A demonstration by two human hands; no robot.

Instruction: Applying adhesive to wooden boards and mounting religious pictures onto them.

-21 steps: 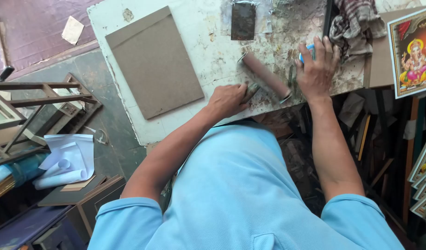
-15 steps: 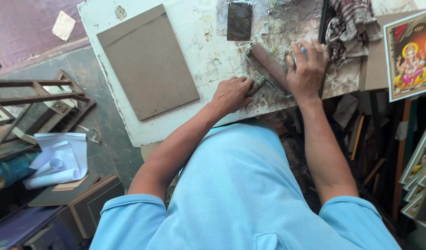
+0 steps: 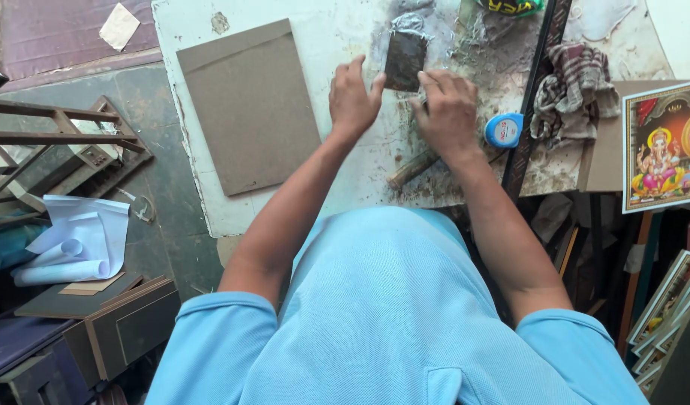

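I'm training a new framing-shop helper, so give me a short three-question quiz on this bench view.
1. True or false: the brown backing board lies to the left of both hands.
2. Which thing sits just right of the right hand? A) blue tape measure B) rolled white paper C) wooden frame
3. What does the left hand touch with its fingertips?

Key:
1. True.
2. A, the blue tape measure, beside the checked rag.
3. The small dark rectangular piece on the stained white tabletop.
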